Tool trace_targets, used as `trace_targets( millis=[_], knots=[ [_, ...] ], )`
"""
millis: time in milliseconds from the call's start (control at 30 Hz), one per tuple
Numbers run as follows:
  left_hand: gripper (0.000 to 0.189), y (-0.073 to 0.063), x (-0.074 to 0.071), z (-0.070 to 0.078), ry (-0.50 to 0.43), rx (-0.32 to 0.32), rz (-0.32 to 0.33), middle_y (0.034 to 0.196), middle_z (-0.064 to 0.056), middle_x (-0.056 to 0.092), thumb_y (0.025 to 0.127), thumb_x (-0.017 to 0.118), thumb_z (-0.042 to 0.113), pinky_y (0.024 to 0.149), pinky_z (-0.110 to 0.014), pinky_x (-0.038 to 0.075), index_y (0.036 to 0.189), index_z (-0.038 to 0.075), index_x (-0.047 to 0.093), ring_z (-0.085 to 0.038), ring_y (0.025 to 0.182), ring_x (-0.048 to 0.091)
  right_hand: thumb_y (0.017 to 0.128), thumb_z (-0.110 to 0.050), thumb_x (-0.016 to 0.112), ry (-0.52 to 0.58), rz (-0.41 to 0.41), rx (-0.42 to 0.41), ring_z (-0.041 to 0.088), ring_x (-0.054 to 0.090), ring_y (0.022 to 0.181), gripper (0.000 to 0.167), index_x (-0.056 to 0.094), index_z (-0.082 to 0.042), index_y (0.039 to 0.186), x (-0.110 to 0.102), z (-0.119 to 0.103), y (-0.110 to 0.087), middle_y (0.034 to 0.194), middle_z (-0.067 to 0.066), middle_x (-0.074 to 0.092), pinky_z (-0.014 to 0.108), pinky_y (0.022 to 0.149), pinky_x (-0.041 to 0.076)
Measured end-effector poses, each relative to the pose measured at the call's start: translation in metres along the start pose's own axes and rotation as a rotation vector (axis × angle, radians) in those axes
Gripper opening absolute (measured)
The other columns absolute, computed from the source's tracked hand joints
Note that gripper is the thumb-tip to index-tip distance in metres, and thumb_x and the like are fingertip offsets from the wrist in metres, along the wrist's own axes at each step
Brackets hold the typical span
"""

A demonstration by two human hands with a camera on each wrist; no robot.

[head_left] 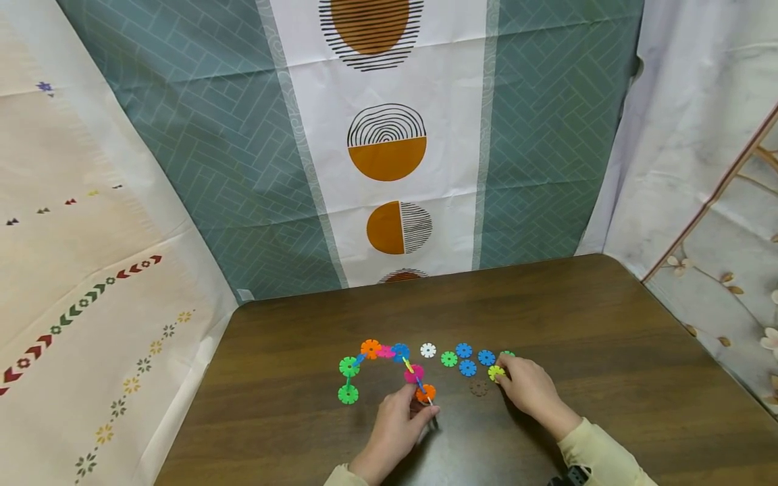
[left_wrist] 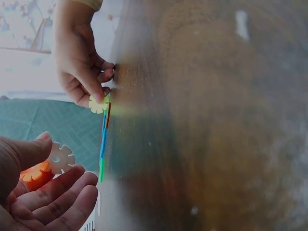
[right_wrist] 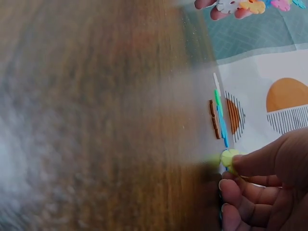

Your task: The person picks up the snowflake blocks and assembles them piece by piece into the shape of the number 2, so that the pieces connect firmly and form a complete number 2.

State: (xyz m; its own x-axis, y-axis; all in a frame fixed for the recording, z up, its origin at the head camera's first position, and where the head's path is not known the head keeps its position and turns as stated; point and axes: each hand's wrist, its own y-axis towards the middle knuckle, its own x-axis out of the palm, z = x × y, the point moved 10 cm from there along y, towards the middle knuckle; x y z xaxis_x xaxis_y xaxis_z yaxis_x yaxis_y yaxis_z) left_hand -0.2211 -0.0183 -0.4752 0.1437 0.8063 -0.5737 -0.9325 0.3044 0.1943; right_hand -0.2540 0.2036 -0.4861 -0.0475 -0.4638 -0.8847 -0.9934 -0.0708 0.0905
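Note:
My left hand [head_left: 394,422] holds the near end of a chain of notched plastic snowflake discs [head_left: 349,366], joined edge to edge in a curve. Green, blue, orange and pink pieces make up much of it. At the held end, an orange disc [left_wrist: 36,171] and a white disc [left_wrist: 62,158] show between thumb and fingers. Over to the right, my right hand [head_left: 535,388] pinches a yellow snowflake disc [head_left: 496,373] by its edge, thumb against its face. A green disc [head_left: 508,354] peeks out behind those fingers.
Loose discs lie on the brown wooden table [head_left: 273,432] between the hands: a white disc [head_left: 428,350], a green disc [head_left: 449,359], several blue discs [head_left: 467,368] and a brown disc [head_left: 479,387]. A patterned cloth [head_left: 535,135] hangs behind the table.

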Motion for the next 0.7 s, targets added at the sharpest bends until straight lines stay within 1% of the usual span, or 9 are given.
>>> trace_targets(
  millis=[233,367,433,567,700],
  knots=[
    [0.025,-0.001,0.000,-0.001,-0.021,-0.005,0.020,0.072,0.005,0.066,0.084,0.078,0.025,0.059,-0.020,0.052,0.083,0.010,0.058,-0.003,0.063,0.060,0.085,-0.011,0.075,0.008,0.009,0.006,0.015,0.046,0.061,0.014,0.061,-0.014,0.083,-0.001,-0.001,-0.002,0.073,-0.004,0.058,0.034,0.055,0.041],
    [0.024,-0.001,-0.001,-0.005,-0.071,-0.051,0.039,0.073,0.006,0.066,0.082,0.080,0.025,0.059,-0.020,0.052,0.084,0.010,0.061,-0.001,0.063,0.060,0.085,-0.011,0.075,0.017,0.009,0.009,0.015,0.045,0.060,0.014,0.061,-0.014,0.083,0.000,-0.002,-0.002,0.073,-0.005,0.058,0.034,0.054,0.040],
    [0.025,-0.001,-0.001,-0.009,-0.115,-0.088,0.051,0.074,0.005,0.067,0.080,0.082,0.024,0.060,-0.020,0.053,0.086,0.009,0.063,-0.002,0.064,0.060,0.085,-0.011,0.075,0.021,0.008,0.009,0.015,0.044,0.060,0.015,0.061,-0.015,0.082,0.000,-0.002,-0.003,0.071,-0.005,0.057,0.033,0.054,0.039],
    [0.026,-0.001,0.003,-0.018,-0.247,-0.182,0.056,0.077,0.002,0.069,0.079,0.083,0.022,0.062,-0.021,0.054,0.089,0.005,0.066,-0.006,0.067,0.064,0.086,-0.011,0.074,0.043,0.016,0.007,0.015,0.042,0.058,0.013,0.061,-0.014,0.083,0.000,-0.003,-0.004,0.068,-0.006,0.054,0.032,0.053,0.036],
    [0.028,-0.001,0.007,-0.026,-0.413,-0.265,0.056,0.080,-0.006,0.072,0.080,0.081,0.016,0.065,-0.024,0.055,0.092,-0.001,0.064,-0.016,0.071,0.068,0.089,-0.010,0.070,0.100,0.022,-0.009,0.013,0.041,0.057,0.014,0.061,-0.015,0.080,0.000,-0.007,-0.005,0.067,-0.007,0.054,0.031,0.054,0.035]
  ],
)
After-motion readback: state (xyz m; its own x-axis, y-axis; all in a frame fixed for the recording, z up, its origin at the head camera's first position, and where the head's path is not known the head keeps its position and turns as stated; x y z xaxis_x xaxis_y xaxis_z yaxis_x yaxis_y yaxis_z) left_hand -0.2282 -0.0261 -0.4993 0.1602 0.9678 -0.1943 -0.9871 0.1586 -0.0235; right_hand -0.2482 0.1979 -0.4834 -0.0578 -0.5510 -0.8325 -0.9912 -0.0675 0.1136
